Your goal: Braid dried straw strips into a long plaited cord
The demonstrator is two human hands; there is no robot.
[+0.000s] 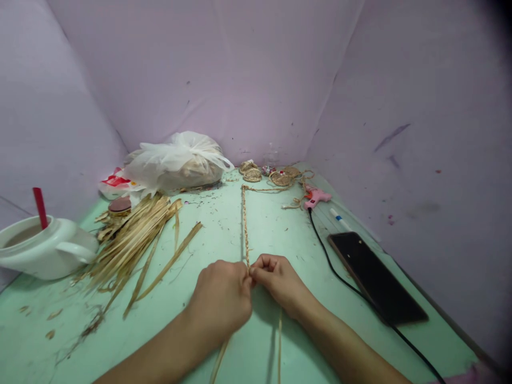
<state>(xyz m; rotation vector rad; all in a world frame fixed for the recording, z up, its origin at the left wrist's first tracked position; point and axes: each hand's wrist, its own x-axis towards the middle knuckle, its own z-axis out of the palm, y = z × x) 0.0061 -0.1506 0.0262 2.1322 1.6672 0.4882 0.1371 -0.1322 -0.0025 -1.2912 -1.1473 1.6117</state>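
A thin braided straw cord [245, 224] runs straight away from me across the green table [272, 234] toward the far corner. My left hand [222, 301] and my right hand [278, 280] meet at its near end, both with fingers closed in a pinch on the braid. Loose straw strands [279, 341] trail from under my hands toward me. A heap of dry straw strips [132, 237] lies to the left of my left hand.
A white pot [44, 248] with a red stick stands at the far left. A white plastic bag [180, 160] sits at the back, beside coiled straw discs [280, 177]. A pink glue gun [316, 197], its black cable and a dark phone [376, 277] lie at the right.
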